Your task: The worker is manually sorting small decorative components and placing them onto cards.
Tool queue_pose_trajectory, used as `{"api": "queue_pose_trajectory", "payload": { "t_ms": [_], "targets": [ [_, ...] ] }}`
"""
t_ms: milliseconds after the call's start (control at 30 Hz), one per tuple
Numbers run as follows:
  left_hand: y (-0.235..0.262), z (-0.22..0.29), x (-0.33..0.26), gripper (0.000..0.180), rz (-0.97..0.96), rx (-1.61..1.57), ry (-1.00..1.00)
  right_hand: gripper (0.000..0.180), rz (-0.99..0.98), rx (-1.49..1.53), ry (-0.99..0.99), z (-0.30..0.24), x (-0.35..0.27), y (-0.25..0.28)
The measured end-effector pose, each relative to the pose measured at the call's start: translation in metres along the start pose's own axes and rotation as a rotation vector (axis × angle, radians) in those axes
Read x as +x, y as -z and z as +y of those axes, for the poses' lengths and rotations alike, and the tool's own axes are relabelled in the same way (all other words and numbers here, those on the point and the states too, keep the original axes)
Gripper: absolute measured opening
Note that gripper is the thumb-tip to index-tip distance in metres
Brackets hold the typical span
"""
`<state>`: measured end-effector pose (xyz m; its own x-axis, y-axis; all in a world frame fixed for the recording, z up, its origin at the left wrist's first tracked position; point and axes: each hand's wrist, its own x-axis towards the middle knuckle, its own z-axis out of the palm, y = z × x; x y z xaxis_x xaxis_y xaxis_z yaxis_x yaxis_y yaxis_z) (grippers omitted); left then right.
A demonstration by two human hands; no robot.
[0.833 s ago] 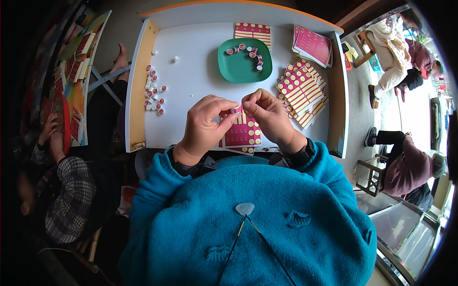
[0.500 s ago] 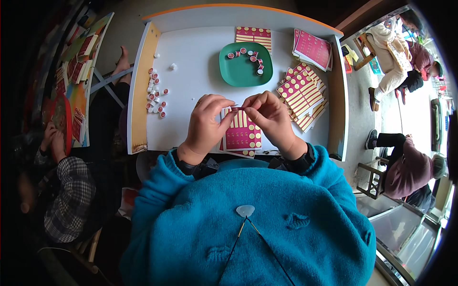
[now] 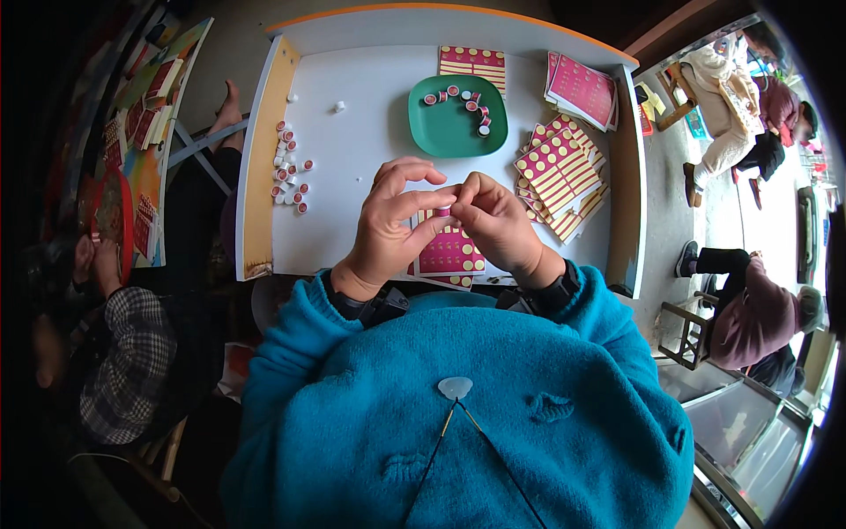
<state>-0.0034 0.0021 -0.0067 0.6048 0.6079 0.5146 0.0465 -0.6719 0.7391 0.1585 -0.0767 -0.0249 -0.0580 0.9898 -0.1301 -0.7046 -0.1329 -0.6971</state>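
Note:
Over the near middle of the white drawer-like tray, my left hand [image 3: 388, 216] pinches a small white pot [image 3: 444, 210] with a maroon label band round its side. My right hand [image 3: 500, 222] has its thumb and forefinger closed against the pot's right side; the fingertips partly hide it. Below my hands lies a maroon and cream sticker sheet [image 3: 450, 253] on other sheets. Beyond them, a green plate [image 3: 441, 141] holds several labelled pots [image 3: 484, 131]. More small pots [image 3: 283, 175] with red tops are scattered along the left wall.
A wooden-walled tray [image 3: 619, 194] surrounds the work. Fanned sticker sheets [image 3: 555, 181] and a stack of sheets [image 3: 582, 90] lie at the right. A lone white pot [image 3: 339, 107] lies left of the plate. A person in a checked sleeve [image 3: 128, 361] sits at left; others are at right.
The maroon strip stretched between my fingers now sits round the pot, and my hands are closer together. The lone white pot has rolled a little away and to the right.

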Motion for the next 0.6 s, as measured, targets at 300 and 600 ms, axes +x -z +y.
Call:
{"api": "queue_pose_trajectory", "payload": {
  "t_ms": [300,600],
  "targets": [
    [-0.003,-0.014,-0.007,0.025,0.078,-0.298,0.152,0.017,-0.170,0.153,-0.042,-0.003,0.012,0.006],
    [0.005,-0.035,-0.028,0.022,0.094,0.013,0.308,0.048,0.159,-1.573,0.548,-0.025,0.032,0.008]
  ]
}}
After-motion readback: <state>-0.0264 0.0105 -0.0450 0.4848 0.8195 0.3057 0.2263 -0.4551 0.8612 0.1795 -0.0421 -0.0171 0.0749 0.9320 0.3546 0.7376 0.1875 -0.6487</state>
